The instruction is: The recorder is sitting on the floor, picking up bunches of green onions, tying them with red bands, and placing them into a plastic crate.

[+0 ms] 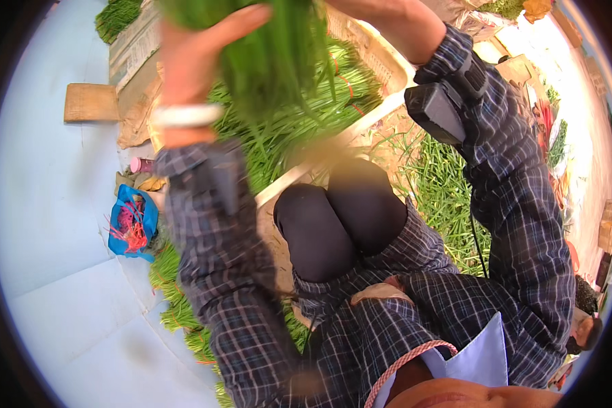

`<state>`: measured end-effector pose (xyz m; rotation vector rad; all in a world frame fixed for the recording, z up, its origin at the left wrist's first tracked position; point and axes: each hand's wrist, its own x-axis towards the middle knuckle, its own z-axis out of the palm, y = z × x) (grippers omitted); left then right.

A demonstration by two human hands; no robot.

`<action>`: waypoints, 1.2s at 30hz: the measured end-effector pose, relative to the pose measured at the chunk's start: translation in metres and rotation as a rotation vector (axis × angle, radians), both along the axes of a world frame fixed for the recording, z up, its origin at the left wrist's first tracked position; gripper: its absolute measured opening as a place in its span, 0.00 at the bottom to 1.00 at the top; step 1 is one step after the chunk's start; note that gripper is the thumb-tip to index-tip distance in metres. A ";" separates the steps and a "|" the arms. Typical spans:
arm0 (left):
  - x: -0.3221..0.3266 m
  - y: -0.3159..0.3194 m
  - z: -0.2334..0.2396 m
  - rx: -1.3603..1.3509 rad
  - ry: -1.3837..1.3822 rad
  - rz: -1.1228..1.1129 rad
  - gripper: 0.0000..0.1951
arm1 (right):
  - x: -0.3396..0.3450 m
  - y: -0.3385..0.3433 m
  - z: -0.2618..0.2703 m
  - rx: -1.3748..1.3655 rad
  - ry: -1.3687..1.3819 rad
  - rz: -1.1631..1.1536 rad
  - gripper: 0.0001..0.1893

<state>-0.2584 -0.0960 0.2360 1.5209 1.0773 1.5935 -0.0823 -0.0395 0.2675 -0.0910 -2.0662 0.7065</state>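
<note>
My left hand (196,58), blurred and with a white band at the wrist, holds a thick bunch of long chive-like green leaves (275,61). Its thumb lies across the bunch, and the loose leaf ends hang down. My right forearm (403,23) reaches to the top edge of the view, where the hand itself is cut off. Below the held bunch is a pale plastic crate (375,113). More green leaves (280,130) lie in it, with tied bundles (354,79) bound by orange-red bands on the far side.
Loose leaves (438,194) cover the ground right of my knees (336,219). On the left, a blue bag (150,217) holds red ties (135,232), near a pink-lidded container (141,164). Cardboard (91,103) leans by the pale wall (46,168). Banded bundles (176,301) line its foot.
</note>
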 end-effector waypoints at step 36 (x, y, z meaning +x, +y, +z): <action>0.149 -0.050 -0.233 -0.514 1.159 -0.260 0.51 | 0.077 0.127 -0.197 0.100 -0.875 -0.516 0.11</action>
